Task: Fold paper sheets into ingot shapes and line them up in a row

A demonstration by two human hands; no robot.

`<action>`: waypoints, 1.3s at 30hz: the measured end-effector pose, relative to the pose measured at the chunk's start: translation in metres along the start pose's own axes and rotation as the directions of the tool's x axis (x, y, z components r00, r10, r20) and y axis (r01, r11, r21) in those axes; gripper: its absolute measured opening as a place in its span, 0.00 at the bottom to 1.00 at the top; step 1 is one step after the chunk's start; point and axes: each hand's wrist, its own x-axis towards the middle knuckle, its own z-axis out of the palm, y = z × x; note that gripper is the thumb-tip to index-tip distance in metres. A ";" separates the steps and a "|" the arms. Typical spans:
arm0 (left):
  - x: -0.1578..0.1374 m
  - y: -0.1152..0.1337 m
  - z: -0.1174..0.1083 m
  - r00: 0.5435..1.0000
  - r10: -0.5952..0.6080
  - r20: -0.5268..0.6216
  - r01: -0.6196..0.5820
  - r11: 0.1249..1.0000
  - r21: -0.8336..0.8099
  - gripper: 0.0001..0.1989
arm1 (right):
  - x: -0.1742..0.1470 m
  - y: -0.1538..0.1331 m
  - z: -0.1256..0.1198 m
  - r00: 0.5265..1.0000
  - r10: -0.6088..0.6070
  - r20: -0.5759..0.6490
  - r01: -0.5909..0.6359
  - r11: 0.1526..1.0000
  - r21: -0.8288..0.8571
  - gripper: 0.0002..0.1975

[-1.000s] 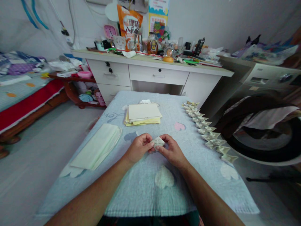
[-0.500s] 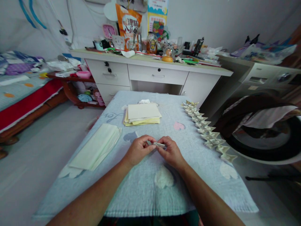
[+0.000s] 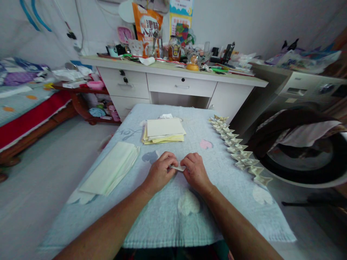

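Observation:
A small folded piece of paper (image 3: 179,168) is stretched between my two hands above the middle of the cloth-covered table. My left hand (image 3: 162,169) pinches its left end, and my right hand (image 3: 195,169) grips its right end with the fingers curled. Much of the paper is hidden by my fingers. Off to the right runs a slanting row of folded paper boats (image 3: 238,148), set close together. Beyond my hands lies a stack of cream and yellow paper sheets (image 3: 166,128). Long pale green folded sheets (image 3: 111,169) rest on the left side.
A blue patterned cloth (image 3: 151,224) covers the table. Behind it stands a white desk (image 3: 181,85) crowded with jars, a clock and a snack bag. A washing machine (image 3: 298,86) with its door open is at right, a bed (image 3: 32,119) at left.
Both hands have turned so their knuckles face up more, and the fingers have curled further around the paper's ends. The paper now shows as a flat strip between them.

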 end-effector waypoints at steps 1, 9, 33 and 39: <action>-0.001 0.000 -0.001 1.000 0.018 0.009 -0.018 0.997 0.080 0.09 | 0.000 -0.001 0.000 1.000 -0.010 0.018 0.011 0.999 -0.036 0.13; -0.003 -0.008 -0.003 0.976 0.077 0.202 -0.148 0.919 0.366 0.09 | -0.003 -0.005 0.000 0.983 -0.002 0.182 0.014 0.998 -0.060 0.11; -0.001 -0.008 -0.014 0.960 -0.018 0.279 -0.051 0.970 0.237 0.08 | -0.006 0.008 -0.009 0.971 0.062 0.232 -0.095 0.987 0.132 0.02; 0.000 -0.006 -0.010 0.970 -0.053 0.237 -0.010 0.966 0.258 0.09 | -0.003 0.003 -0.008 0.959 0.158 0.233 -0.190 0.974 0.121 0.04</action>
